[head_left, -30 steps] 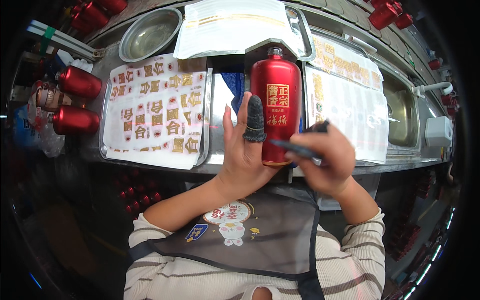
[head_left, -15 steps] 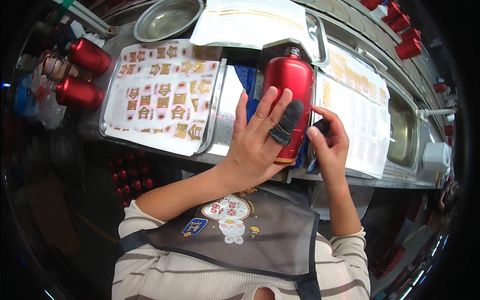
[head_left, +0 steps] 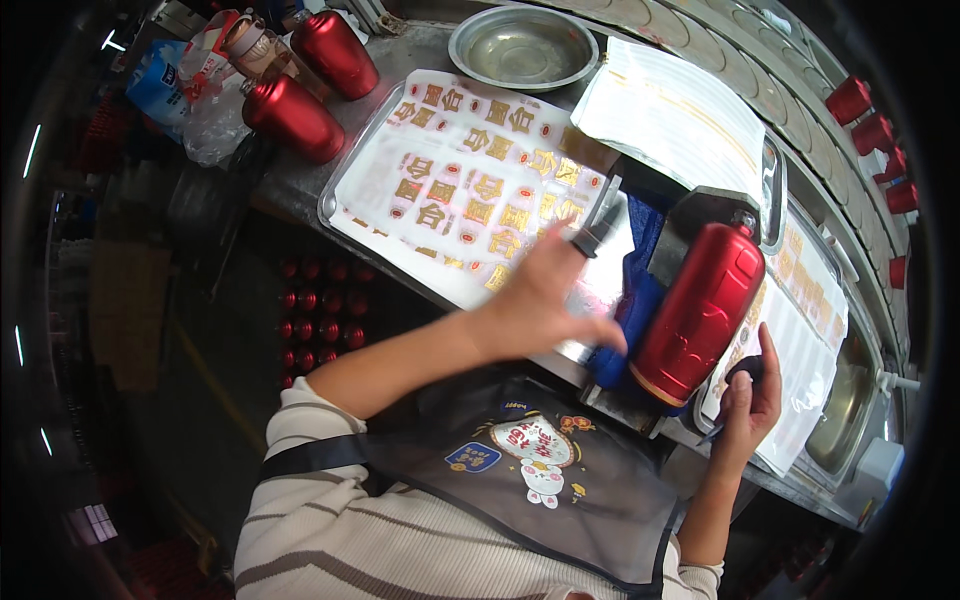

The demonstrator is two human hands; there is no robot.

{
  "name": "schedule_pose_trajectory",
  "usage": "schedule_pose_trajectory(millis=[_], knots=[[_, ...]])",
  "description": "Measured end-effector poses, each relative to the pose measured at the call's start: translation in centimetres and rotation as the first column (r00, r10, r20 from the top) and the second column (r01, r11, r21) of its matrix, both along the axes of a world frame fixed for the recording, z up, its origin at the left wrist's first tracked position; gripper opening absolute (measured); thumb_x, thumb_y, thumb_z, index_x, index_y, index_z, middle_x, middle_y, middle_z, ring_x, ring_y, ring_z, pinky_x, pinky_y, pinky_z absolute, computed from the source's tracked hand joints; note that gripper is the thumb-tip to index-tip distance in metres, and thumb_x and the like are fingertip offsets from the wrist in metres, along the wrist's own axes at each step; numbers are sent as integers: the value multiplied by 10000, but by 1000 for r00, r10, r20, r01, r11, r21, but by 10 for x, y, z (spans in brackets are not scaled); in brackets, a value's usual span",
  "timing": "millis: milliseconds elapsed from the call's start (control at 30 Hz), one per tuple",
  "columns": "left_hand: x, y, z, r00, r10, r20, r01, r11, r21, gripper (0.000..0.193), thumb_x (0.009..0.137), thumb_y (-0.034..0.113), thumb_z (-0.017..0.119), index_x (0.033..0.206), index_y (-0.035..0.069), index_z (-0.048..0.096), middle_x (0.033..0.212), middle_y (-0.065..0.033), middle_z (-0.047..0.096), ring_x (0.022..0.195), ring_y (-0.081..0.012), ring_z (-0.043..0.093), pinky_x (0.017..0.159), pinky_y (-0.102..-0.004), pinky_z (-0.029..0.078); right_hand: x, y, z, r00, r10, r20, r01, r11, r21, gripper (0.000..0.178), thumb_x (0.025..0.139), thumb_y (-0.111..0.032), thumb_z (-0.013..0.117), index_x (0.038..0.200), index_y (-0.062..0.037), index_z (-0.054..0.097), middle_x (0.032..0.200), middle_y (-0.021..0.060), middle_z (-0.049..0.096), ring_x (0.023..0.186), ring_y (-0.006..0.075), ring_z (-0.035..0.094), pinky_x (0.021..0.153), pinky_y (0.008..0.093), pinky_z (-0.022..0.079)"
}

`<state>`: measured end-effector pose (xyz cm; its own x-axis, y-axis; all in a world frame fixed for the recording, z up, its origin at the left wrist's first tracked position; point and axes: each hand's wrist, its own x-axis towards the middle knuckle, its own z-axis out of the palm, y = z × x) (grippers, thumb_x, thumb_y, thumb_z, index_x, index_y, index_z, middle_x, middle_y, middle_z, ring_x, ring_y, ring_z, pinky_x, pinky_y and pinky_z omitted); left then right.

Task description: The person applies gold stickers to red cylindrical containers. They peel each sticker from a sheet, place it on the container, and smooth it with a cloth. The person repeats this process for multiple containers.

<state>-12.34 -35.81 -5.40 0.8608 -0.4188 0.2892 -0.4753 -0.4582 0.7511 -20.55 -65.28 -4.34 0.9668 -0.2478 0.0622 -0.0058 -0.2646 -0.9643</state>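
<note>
A metal cradle at the front edge of the worktop seemingly keeps the red bottle from rolling, while the left hand spreads apparently empty fingers over the decal tray's right front corner and the right hand, fingers bent, hold unclear, hovers beside the bottle.

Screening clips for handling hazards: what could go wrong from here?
The red bottle lies on its side with no grip visible on it, so it might roll. The blurred, open left hand overlaps the gold decal sheet in view and could crease it. The right hand, close beside the bottle, might nudge it.
</note>
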Motion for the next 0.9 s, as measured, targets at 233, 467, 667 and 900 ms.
schedule_pose_trajectory(millis=[233,467,667,900], knots=[[52,167,7,726,686,-35,-636,691,344,412,808,70,751,1203,6,648,902,-88,713,771,-157,672,707,-288,534,6,-12,6,994,-101,-35,103,992,68,459,937,-158,591,1364,5,552,723,-52,461,532,1,354,451,162,225],[60,195,16,761,646,57,-552,599,580,687,651,233,877,1249,30,606,1123,-156,666,1063,-312,633,939,-405,488,12,-17,11,991,-105,-81,106,994,14,444,943,-156,588,1355,7,561,730,-47,474,526,2,366,451,166,226],[31,199,16,724,675,145,-603,515,609,592,649,287,879,1116,25,626,1134,-139,658,1138,-316,589,977,-419,434,14,-15,4,986,-125,-112,129,991,29,445,947,-214,619,1336,-1,576,716,-51,479,511,1,362,450,161,225],[55,226,2,714,521,467,-697,464,547,267,783,241,772,947,47,688,963,-113,679,1049,-282,572,891,-424,376,18,-15,1,988,-81,-133,82,997,2,413,944,-195,613,1313,-11,598,718,-53,497,549,3,377,484,164,237]])
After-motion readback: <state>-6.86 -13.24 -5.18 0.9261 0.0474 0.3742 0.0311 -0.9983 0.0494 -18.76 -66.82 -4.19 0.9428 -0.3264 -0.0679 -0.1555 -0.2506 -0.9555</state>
